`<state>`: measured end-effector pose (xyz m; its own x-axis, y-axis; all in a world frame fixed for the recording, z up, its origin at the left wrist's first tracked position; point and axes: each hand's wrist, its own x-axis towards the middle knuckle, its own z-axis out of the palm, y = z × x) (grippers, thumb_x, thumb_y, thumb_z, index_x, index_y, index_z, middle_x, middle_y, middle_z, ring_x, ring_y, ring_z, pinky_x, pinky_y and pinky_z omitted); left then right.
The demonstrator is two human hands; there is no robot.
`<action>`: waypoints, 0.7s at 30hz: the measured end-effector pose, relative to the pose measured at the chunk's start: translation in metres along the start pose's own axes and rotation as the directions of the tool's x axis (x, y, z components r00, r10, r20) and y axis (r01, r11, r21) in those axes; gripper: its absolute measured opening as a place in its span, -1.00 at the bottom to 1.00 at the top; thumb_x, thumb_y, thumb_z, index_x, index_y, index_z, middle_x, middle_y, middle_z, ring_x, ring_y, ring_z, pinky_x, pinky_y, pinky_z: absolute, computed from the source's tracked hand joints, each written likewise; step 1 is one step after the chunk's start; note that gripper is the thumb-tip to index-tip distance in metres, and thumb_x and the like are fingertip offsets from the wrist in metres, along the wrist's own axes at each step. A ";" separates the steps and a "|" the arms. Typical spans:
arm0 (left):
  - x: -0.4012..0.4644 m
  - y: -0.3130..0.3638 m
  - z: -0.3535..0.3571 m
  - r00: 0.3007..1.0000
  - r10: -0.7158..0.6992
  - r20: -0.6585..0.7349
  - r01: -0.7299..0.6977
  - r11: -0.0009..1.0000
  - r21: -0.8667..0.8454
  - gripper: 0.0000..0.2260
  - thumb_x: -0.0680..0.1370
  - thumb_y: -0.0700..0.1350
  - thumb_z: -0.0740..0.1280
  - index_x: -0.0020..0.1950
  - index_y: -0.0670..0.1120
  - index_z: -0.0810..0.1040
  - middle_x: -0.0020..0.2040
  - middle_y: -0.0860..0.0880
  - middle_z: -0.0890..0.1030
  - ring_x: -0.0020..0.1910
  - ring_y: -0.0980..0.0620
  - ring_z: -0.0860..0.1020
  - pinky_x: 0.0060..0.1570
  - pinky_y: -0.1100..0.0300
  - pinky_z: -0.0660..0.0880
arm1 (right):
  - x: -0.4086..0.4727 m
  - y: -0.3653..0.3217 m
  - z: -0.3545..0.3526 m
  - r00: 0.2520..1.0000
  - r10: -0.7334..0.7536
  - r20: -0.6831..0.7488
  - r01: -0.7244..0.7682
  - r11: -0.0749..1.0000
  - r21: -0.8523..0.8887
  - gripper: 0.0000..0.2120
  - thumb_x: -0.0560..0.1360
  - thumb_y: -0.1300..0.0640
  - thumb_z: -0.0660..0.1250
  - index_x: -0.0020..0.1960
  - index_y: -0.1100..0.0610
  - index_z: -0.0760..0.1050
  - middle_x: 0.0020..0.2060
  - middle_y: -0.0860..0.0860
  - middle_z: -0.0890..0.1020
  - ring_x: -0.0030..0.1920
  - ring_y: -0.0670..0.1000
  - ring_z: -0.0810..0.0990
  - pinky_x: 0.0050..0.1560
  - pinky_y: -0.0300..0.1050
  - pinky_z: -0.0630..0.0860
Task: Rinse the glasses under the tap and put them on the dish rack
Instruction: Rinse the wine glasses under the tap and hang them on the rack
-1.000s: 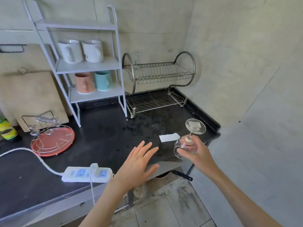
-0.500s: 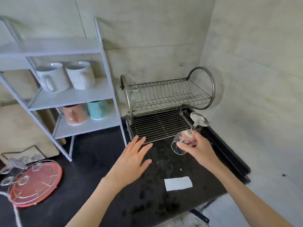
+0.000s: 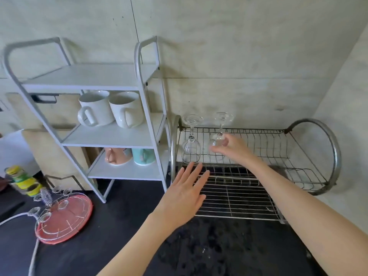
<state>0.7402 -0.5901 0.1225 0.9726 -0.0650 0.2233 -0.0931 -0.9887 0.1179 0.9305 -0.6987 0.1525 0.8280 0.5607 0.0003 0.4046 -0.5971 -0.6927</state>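
Note:
A two-tier metal dish rack (image 3: pixel 310 154) stands on the black counter against the wall. One clear stemmed glass (image 3: pixel 191 148) stands upside down at the left end of its upper tier. My right hand (image 3: pixel 231 148) grips the bowl of a second stemmed glass (image 3: pixel 220 124), held upside down just right of the first, over the upper tier. Whether its rim touches the wires is hidden by my fingers. My left hand (image 3: pixel 183 194) hovers flat, fingers spread, over the left front of the lower tier, holding nothing.
A white shelf unit (image 3: pixel 111 136) with two white mugs (image 3: pixel 111 110) and a pink and a teal mug stands left of the rack. A red tray with a wire holder (image 3: pixel 63 220) lies at the left. A white cable (image 3: pixel 31 255) crosses the counter.
My right hand has carried the glass from the counter's front edge up and back to the rack's upper tier, beside the first glass. My left hand has moved forward over the lower tier.

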 end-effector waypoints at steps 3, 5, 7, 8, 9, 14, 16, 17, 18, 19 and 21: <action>0.004 -0.002 0.006 0.997 -0.048 0.067 0.049 0.999 -0.007 -0.48 0.63 0.00 0.09 0.52 -0.01 -0.07 0.53 -0.06 -0.11 0.49 -0.05 -0.22 0.43 0.09 -0.27 | 0.022 0.008 0.015 0.998 -0.020 0.054 0.022 0.999 -0.042 -0.36 0.39 -0.07 0.44 0.32 0.24 0.35 0.14 0.08 0.50 0.01 -0.03 0.43 -0.01 -0.21 0.38; 0.004 -0.003 0.009 0.990 -0.087 0.108 0.087 0.996 -0.001 -0.47 0.63 0.04 0.05 0.52 0.03 -0.14 0.52 -0.01 -0.19 0.48 -0.01 -0.28 0.40 0.14 -0.32 | 0.031 0.014 0.022 0.998 -0.037 0.057 0.041 0.996 -0.077 -0.39 0.38 -0.08 0.44 0.27 0.24 0.38 0.17 0.11 0.47 0.04 -0.02 0.41 0.05 -0.17 0.36; 0.004 -0.003 0.011 0.985 -0.110 0.136 0.111 0.994 0.004 -0.47 0.63 0.06 0.05 0.52 0.05 -0.15 0.52 -0.01 -0.20 0.48 -0.01 -0.29 0.39 0.15 -0.34 | 0.035 0.018 0.026 0.996 -0.054 0.077 0.061 0.994 -0.091 -0.39 0.38 -0.07 0.44 0.28 0.22 0.38 0.17 0.13 0.45 0.06 -0.01 0.41 0.06 -0.17 0.34; 0.004 -0.004 0.012 0.983 -0.112 0.146 0.112 0.994 0.008 -0.47 0.63 0.06 0.05 0.52 0.05 -0.15 0.52 -0.02 -0.20 0.48 -0.02 -0.28 0.39 0.15 -0.34 | 0.036 0.019 0.028 0.994 -0.048 0.093 0.057 0.994 -0.091 -0.35 0.38 -0.07 0.44 0.34 0.22 0.34 0.18 0.13 0.43 0.08 0.01 0.42 0.08 -0.16 0.35; 0.003 -0.004 0.014 0.982 -0.111 0.151 0.110 0.994 0.017 -0.47 0.63 0.06 0.05 0.51 0.05 -0.15 0.52 -0.03 -0.20 0.49 -0.03 -0.28 0.38 0.15 -0.35 | 0.038 0.020 0.029 0.994 -0.044 0.104 0.053 0.995 -0.088 -0.31 0.38 -0.08 0.44 0.37 0.23 0.30 0.19 0.14 0.43 0.09 0.02 0.42 0.09 -0.15 0.36; 0.004 -0.004 0.015 0.981 -0.125 0.150 0.123 0.992 0.023 -0.47 0.60 0.07 0.01 0.51 0.06 -0.12 0.53 -0.02 -0.17 0.49 -0.02 -0.25 0.36 0.13 -0.37 | 0.042 0.025 0.032 0.993 -0.033 0.109 0.044 0.994 -0.101 -0.33 0.39 -0.13 0.42 0.33 0.23 0.33 0.19 0.12 0.43 0.12 0.04 0.46 0.14 -0.10 0.40; 0.004 -0.004 0.015 0.978 -0.132 0.160 0.130 0.991 0.024 -0.47 0.62 0.05 0.05 0.51 0.07 -0.13 0.53 0.00 -0.18 0.49 -0.01 -0.25 0.38 0.16 -0.35 | 0.041 0.025 0.031 0.991 -0.041 0.129 0.056 0.992 -0.112 -0.32 0.39 -0.10 0.42 0.37 0.21 0.30 0.19 0.11 0.41 0.12 0.02 0.45 0.21 -0.07 0.42; 0.004 -0.004 0.015 0.977 -0.135 0.165 0.132 0.991 0.026 -0.47 0.62 0.05 0.06 0.51 0.08 -0.14 0.53 0.00 -0.19 0.49 0.00 -0.25 0.38 0.17 -0.35 | 0.040 0.024 0.031 0.990 -0.045 0.134 0.060 0.992 -0.111 -0.31 0.39 -0.09 0.43 0.38 0.20 0.28 0.19 0.10 0.41 0.11 0.00 0.45 0.21 -0.07 0.43; 0.004 -0.004 0.016 0.976 -0.137 0.167 0.135 0.991 0.026 -0.46 0.63 0.05 0.07 0.51 0.08 -0.15 0.53 0.00 -0.19 0.49 0.01 -0.26 0.37 0.17 -0.35 | 0.039 0.023 0.030 0.990 -0.043 0.136 0.059 0.992 -0.110 -0.31 0.39 -0.08 0.43 0.38 0.20 0.27 0.19 0.10 0.41 0.11 -0.01 0.44 0.22 -0.08 0.43; 0.004 -0.004 0.015 0.975 -0.139 0.170 0.137 0.990 0.027 -0.46 0.63 0.05 0.07 0.51 0.08 -0.15 0.53 0.01 -0.19 0.49 0.01 -0.26 0.38 0.17 -0.35 | 0.038 0.023 0.030 0.990 -0.042 0.135 0.057 0.992 -0.110 -0.30 0.39 -0.07 0.44 0.39 0.20 0.27 0.20 0.10 0.41 0.12 -0.01 0.44 0.22 -0.08 0.42; 0.005 -0.004 0.015 0.972 -0.142 0.188 0.139 0.990 0.030 -0.46 0.63 0.05 0.07 0.51 0.08 -0.15 0.53 0.00 -0.20 0.49 0.00 -0.26 0.40 0.15 -0.34 | 0.036 0.022 0.031 0.990 -0.037 0.133 0.051 0.993 -0.108 -0.28 0.39 -0.06 0.44 0.41 0.20 0.24 0.22 0.11 0.40 0.15 0.01 0.44 0.23 -0.09 0.40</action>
<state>0.7482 -0.5879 0.1088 0.9985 0.0516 0.0183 0.0490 -0.9917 0.1191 0.9573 -0.6737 0.1148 0.7533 0.6538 -0.0704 0.4862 -0.6258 -0.6099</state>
